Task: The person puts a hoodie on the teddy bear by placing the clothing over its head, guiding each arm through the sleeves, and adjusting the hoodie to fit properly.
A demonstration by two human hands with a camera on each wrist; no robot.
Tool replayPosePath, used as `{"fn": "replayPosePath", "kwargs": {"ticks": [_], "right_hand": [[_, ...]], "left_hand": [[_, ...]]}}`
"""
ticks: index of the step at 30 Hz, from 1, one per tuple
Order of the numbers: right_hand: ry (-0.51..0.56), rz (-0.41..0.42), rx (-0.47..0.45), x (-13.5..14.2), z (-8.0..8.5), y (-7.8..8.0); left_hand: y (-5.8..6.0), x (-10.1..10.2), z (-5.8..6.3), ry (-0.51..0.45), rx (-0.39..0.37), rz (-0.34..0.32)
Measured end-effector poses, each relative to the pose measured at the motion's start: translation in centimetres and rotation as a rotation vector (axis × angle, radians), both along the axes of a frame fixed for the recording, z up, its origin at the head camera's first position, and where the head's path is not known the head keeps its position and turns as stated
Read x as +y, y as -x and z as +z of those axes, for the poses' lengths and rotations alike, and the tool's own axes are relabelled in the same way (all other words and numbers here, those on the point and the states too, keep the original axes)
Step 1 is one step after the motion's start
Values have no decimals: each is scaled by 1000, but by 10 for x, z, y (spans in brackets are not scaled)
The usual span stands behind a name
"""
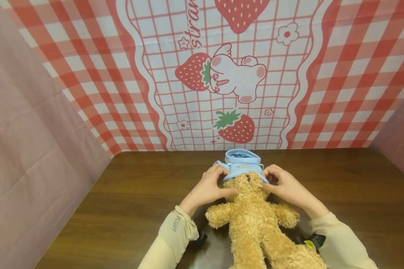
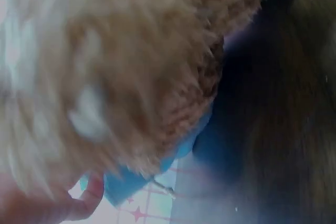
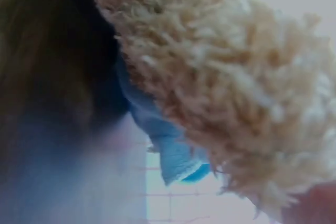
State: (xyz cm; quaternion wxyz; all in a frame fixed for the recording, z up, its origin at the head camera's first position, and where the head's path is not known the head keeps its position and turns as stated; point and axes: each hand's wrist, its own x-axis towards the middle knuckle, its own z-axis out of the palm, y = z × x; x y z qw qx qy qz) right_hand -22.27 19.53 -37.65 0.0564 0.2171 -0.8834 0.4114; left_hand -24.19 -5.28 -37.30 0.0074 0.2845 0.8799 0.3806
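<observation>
A teddy bear (image 1: 249, 224) with curly golden-brown fur lies on its back on the table, its head toward the wall. Over the top of its head sits a light-blue doll top (image 1: 242, 168), its round neck opening facing away from me. My left hand (image 1: 208, 188) holds the top's left edge, with the thumb against the bear's face. On the opposite side my right hand (image 1: 287, 186) grips the hem with curled fingers. Fur (image 2: 115, 66) fills much of the left wrist view, with blue cloth below it. In the right wrist view, blue cloth (image 3: 168, 145) hangs beside the fur.
The brown wooden table (image 1: 131, 201) ends at a wall cloth (image 1: 202, 123) with red checks and strawberries. A pinkish curtain (image 1: 37, 149) hangs at the left, another at the right. Dark wrist devices (image 1: 318, 241) show near both sleeves.
</observation>
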Motion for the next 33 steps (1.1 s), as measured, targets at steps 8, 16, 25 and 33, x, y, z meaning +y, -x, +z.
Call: {"fn": "replayPosePath", "kwargs": {"ticks": [8,16,25,33], "right_hand": [[-63,-56,-110,-18,19,-14],[-111,-125,17,-30,17,-22],[-149,-45,-83,-21,20,-21],[-246,60,-161,-2,26,-15]], "left_hand": [[-9,9,3,-6,-18,79],[-18,18,4,74,159,90],[-14,14,4,76,215,13],[4,-15,8,-29,-50,-110]]}}
